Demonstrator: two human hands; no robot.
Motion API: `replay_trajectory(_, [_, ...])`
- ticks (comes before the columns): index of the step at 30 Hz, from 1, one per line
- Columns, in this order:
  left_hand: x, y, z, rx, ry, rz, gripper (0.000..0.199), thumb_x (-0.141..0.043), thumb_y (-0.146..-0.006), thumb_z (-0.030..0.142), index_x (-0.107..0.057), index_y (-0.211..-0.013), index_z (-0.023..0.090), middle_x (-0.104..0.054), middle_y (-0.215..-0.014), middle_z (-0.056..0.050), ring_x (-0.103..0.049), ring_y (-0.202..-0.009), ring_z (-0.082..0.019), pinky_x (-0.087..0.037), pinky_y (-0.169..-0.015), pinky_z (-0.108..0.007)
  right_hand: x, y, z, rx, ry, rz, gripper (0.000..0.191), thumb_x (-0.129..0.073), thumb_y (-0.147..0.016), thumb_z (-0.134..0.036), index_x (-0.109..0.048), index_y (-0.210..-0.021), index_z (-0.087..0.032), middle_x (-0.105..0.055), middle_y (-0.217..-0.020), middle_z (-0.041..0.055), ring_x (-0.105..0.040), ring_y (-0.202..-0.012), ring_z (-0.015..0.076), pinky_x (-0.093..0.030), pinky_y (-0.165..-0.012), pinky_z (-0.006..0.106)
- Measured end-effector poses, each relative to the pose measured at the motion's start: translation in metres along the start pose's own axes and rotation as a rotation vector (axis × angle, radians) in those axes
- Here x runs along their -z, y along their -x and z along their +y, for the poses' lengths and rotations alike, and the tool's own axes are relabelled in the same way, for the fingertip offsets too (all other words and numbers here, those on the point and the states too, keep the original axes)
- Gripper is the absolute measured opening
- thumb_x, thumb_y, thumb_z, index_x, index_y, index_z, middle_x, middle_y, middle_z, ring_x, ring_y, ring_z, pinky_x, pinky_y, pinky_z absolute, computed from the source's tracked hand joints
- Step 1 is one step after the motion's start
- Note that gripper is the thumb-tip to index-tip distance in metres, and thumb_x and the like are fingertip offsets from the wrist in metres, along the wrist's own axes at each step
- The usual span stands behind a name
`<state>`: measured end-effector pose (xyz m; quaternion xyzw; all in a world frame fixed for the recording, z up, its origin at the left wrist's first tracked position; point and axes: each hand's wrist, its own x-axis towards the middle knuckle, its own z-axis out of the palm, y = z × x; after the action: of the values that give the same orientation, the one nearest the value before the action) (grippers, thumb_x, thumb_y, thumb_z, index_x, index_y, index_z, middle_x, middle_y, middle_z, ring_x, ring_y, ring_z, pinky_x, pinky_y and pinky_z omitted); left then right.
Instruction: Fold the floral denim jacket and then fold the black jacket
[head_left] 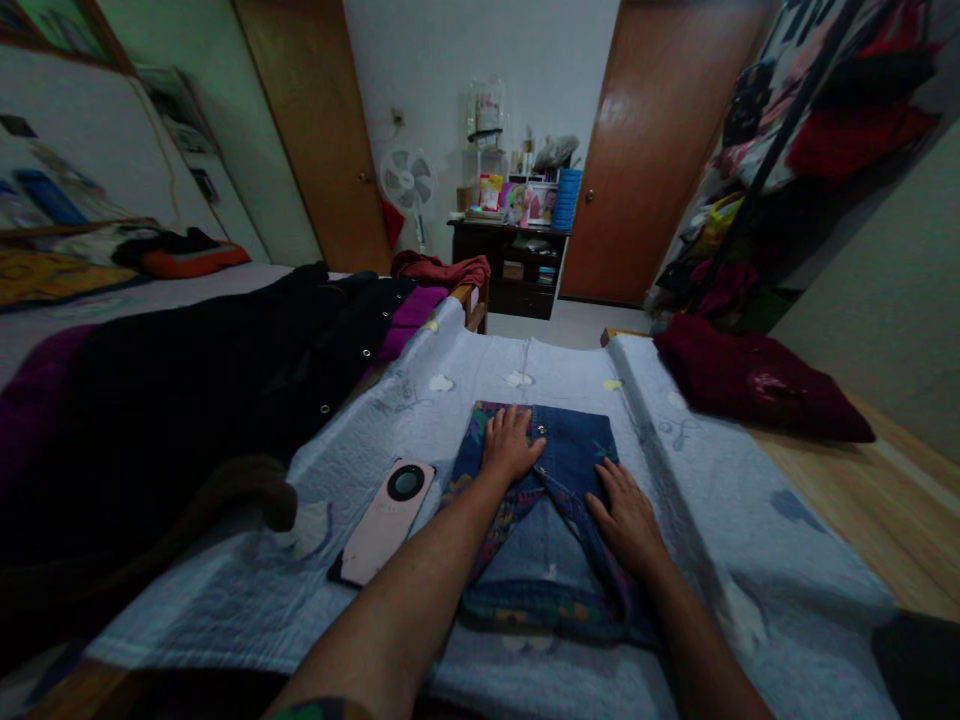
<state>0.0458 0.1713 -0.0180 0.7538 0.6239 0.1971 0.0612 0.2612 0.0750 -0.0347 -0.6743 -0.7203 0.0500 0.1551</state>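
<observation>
A folded blue denim garment (574, 435) with floral-patterned parts and metal snaps lies in front of me, its collar end nearest to me. My left hand (511, 445) rests flat on its upper left part, fingers spread beside the snap placket. On the right edge of the garment lies my right hand (626, 515), palm down with the fingers apart. Neither hand grips anything. To the left of the garment, a pink phone (386, 520) with a round black camera ring lies face down on the light quilted cover (517, 360).
A folded maroon garment (757, 380) lies at the right on a wooden surface (862, 490). Dark clothing (187, 390) with purple parts is heaped at the left. Farther off stand a white fan (409, 180), a dark cabinet (502, 255) and a rack of hanging clothes (862, 140).
</observation>
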Motion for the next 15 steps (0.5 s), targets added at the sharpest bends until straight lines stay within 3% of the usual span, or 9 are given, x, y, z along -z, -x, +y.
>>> replay_trajectory(15, [0.004,-0.001,0.003,-0.009,-0.013,0.005,0.059,-0.049,-0.087,0.052,-0.042,-0.138,0.024,-0.038,-0.149,-0.008,-0.031,-0.137,-0.026,-0.023,-0.112,-0.042,0.015,0.001,-0.014,-0.056,-0.002,-0.05,0.058,-0.039,-0.092,-0.043,-0.044,-0.141,-0.012,-0.035,-0.152,0.0106,-0.025,-0.142,0.0277,-0.023,-0.114,0.044])
